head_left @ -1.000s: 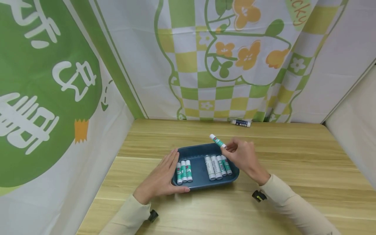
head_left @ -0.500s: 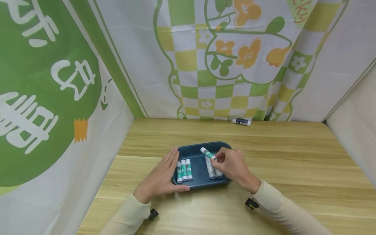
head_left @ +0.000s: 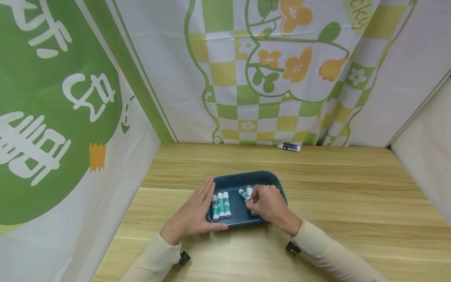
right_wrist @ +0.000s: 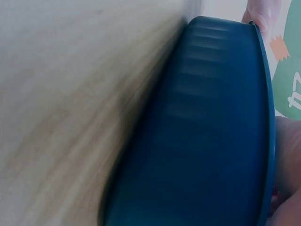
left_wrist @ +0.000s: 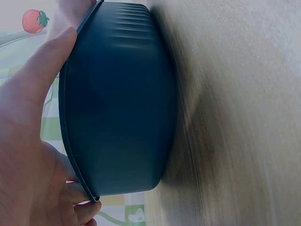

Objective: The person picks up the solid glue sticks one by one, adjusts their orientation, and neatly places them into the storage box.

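Observation:
A dark blue tray (head_left: 237, 214) lies on the table in the head view. My left hand (head_left: 192, 213) grips its left end, thumb at the near rim and fingers along the side toward the far corner. My right hand (head_left: 273, 205) pinches a green-and-white glue stick (head_left: 244, 194), tilted, low inside the tray's right half. White glue sticks (head_left: 249, 189) show partly behind that hand; the rest of that group is hidden. Three green glue sticks (head_left: 221, 205) lie side by side in the left half. The left wrist view shows the tray's outer wall (left_wrist: 120, 103) below the thumb.
A dark-labelled glue stick (head_left: 289, 147) lies at the table's back edge, against a patterned curtain (head_left: 267, 113). A green-and-white printed sheet (head_left: 46, 117) hangs at the left. Wood-grain table (head_left: 338, 184) surrounds the tray.
My right hand has moved left and down from above the tray's far right rim into the tray, carrying the green glue stick. My left hand stays at the tray's left end.

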{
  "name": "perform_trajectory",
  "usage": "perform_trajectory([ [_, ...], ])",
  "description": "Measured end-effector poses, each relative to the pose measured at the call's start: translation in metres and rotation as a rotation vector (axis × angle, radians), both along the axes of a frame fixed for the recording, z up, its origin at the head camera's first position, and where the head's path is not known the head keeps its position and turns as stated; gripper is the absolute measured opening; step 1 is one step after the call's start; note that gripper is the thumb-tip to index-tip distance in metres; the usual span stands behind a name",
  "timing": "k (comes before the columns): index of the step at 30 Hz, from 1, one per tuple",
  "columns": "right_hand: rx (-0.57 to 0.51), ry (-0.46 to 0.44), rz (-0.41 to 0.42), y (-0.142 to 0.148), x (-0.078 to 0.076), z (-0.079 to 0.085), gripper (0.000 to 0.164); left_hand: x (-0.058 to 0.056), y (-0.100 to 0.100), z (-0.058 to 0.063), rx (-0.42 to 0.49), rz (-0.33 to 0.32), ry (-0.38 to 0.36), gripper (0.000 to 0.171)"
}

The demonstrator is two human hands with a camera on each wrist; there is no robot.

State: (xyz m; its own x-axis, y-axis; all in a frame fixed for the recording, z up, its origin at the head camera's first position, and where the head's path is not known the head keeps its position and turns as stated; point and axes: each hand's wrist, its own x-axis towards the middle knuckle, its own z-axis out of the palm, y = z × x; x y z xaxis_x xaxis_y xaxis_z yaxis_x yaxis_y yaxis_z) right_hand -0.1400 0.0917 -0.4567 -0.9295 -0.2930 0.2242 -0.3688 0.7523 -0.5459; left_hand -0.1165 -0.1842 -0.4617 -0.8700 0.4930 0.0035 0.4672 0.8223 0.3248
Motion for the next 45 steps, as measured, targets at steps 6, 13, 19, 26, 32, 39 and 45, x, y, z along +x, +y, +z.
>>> perform_trajectory([
  [6, 0.041, -0.006, 0.025, -0.002, 0.002, -0.004, 0.022, 0.0, 0.0, 0.0, 0.003, 0.005, -0.002, 0.135],
  [13, 0.008, -0.007, 0.055, 0.005, 0.004, -0.002, 0.022, 0.0, 0.001, 0.0, 0.008, 0.001, -0.007, 0.136],
  [19, -0.03, -0.004, 0.074, 0.02, -0.001, 0.01, 0.025, 0.0, 0.0, 0.0, 0.004, 0.005, 0.003, 0.136],
  [26, -0.059, 0.045, 0.06, 0.047, -0.015, 0.029, 0.033, 0.0, 0.0, 0.0, 0.003, 0.001, 0.012, 0.136],
  [32, -0.018, 0.151, -0.013, 0.07, -0.031, 0.038, 0.038, 0.0, 0.0, 0.001, 0.009, 0.002, 0.001, 0.137],
  [39, -0.006, 0.115, -0.064, 0.092, -0.05, 0.042, 0.043, 0.0, -0.001, -0.001, 0.007, 0.0, 0.01, 0.137],
  [45, 0.023, 0.099, -0.085, 0.11, -0.069, 0.036, 0.043, 0.0, -0.001, -0.002, 0.004, 0.003, 0.003, 0.137],
])
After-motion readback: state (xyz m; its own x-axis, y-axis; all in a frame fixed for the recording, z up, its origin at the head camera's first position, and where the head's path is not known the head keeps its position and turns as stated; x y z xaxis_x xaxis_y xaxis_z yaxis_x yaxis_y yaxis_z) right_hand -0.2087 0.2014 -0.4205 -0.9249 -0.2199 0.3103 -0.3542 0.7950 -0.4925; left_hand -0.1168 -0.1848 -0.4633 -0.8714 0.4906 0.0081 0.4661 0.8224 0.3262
